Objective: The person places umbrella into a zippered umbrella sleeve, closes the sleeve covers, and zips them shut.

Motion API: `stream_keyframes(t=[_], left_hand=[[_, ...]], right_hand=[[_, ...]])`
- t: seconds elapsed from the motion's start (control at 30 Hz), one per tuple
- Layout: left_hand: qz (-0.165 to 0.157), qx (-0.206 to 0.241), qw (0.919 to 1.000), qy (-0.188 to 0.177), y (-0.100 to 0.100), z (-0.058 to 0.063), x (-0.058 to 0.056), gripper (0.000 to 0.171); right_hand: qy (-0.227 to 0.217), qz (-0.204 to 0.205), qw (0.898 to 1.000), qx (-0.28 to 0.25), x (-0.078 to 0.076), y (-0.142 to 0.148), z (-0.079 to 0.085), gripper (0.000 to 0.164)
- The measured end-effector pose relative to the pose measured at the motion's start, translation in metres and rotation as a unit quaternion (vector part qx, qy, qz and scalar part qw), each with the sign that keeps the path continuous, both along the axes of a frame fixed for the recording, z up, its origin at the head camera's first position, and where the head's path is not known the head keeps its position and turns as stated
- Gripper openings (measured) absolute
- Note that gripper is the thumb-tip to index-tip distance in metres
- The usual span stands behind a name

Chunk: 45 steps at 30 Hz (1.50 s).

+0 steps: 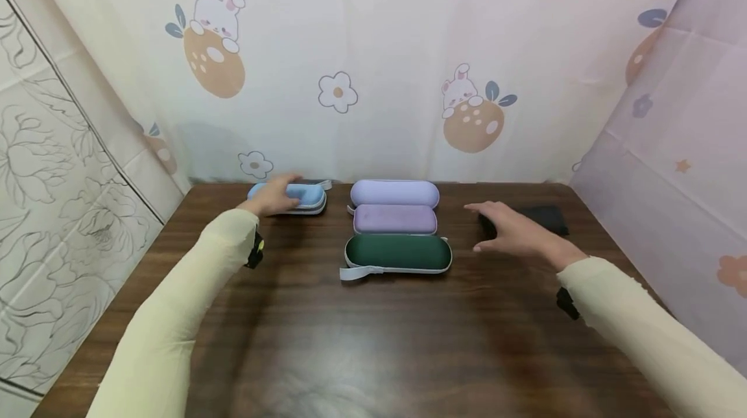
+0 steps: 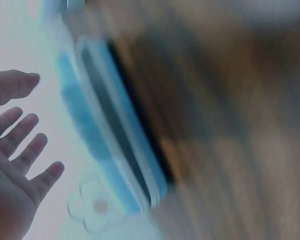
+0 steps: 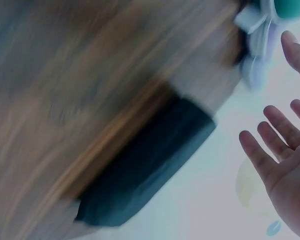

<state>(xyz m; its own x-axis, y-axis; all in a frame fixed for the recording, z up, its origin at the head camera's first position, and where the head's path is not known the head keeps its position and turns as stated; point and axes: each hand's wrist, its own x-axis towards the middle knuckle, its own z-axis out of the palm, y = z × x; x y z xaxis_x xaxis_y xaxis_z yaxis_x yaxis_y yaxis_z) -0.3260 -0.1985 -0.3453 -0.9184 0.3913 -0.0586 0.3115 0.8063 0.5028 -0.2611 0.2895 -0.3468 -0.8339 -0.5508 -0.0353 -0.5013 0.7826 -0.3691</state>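
My left hand (image 1: 273, 195) is over a light blue zip case (image 1: 309, 194) at the back left of the table, overlapping it in the head view. In the left wrist view that hand's fingers (image 2: 21, 131) are spread and apart from the blue case, whose pale zip edge faces the camera. On the right, my right hand (image 1: 506, 229) hovers with fingers extended beside a flat black pouch (image 1: 545, 218). The right wrist view has the whole dark pouch (image 3: 145, 165) lying on the wood, with the spread fingers (image 3: 257, 152) apart from it.
Between the hands, three zip cases lie in a column: lavender (image 1: 394, 193) at the back, purple (image 1: 395, 219) in the middle, dark green (image 1: 399, 253) with a pale strap in front. The brown wooden table (image 1: 350, 340) meets a printed curtain (image 1: 391, 126) behind and at the right.
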Motion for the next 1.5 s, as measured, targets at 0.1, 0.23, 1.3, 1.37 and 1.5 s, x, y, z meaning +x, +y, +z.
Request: stream_keyframes(t=[0.1, 0.23, 1.3, 1.37, 1.5], left_hand=[[0.001, -0.017, 0.9997, -0.015, -0.021, -0.001, -0.014, 0.068], [0.009, -0.059, 0.9962, -0.064, -0.035, -0.001, -0.021, 0.078], [0.038, -0.192, 0.9716, -0.133, -0.022, 0.000, -0.031, 0.079], [0.020, -0.179, 0.9747, -0.132, -0.023, 0.001, -0.030, 0.077], [0.000, -0.159, 0.9782, -0.133, -0.024, 0.006, -0.029, 0.073]], right_hand=[[0.010, -0.006, 1.000, 0.028, -0.008, 0.014, 0.003, 0.076], [0.006, -0.011, 0.998, 0.061, -0.018, 0.028, 0.003, 0.071], [-0.037, -0.076, 0.979, 0.188, -0.049, 0.068, -0.030, 0.070], [-0.031, -0.076, 0.979, 0.187, -0.050, 0.069, -0.030, 0.069], [-0.023, -0.080, 0.979, 0.188, -0.052, 0.073, -0.032, 0.068]])
